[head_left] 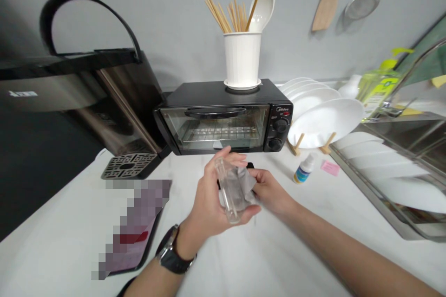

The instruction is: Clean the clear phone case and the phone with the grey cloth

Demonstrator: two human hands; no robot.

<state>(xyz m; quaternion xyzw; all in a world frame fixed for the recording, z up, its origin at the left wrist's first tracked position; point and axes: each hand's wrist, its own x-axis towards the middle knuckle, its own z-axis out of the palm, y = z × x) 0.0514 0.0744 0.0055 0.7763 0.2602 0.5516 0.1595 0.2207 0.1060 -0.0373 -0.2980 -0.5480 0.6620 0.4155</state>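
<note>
My left hand (208,199), with a dark watch (174,250) on its wrist, is wrapped round a clear glass container (228,199). The glass is tipped on its side, its thick base toward the left and its other end toward my right hand. A crumpled grey cloth (245,184) sits at that end and seems to reach inside. My right hand (270,189) pinches the cloth's right edge; its fingertips are partly hidden. Behind the hands a small black thing (250,165) peeks out, too covered to name.
A black toaster oven (223,130) stands behind, bearing a white cup (243,58) of chopsticks. At left are a drink dispenser (128,125) and a tablet-like screen (139,241). Right: a small spray bottle (304,169), a pink note (330,167), racked plates (327,120), a sink (369,195).
</note>
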